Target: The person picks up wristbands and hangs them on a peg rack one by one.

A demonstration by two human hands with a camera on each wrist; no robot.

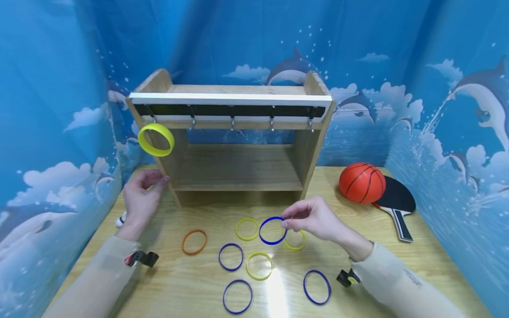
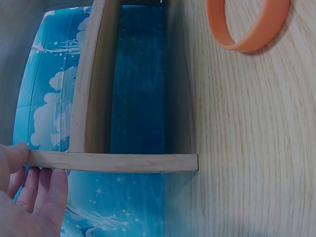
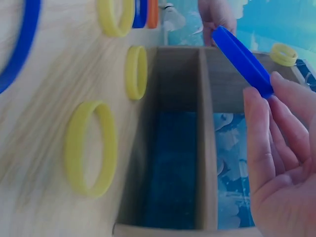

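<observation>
My right hand (image 1: 316, 218) pinches a blue silicone wristband (image 1: 260, 233) by its edge, raised above the table. In the right wrist view, the thumb and fingers hold one end of this band (image 3: 242, 61). My left hand (image 1: 143, 194) is at the left side panel (image 2: 133, 162) of a wooden rack, the thumb on one face and the fingers on the other. A yellow wristband (image 1: 170, 138) hangs from the leftmost hook of the rack (image 1: 238, 168). Several hooks (image 1: 233, 123) to its right carry no band.
On the table lie an orange wristband (image 1: 184, 246), several yellow wristbands (image 1: 259, 278) and several dark blue wristbands (image 1: 237, 312). A red ball (image 1: 362, 182) and a table tennis paddle (image 1: 399, 198) are at the right. A white object (image 1: 121, 220) lies partly behind the left wrist.
</observation>
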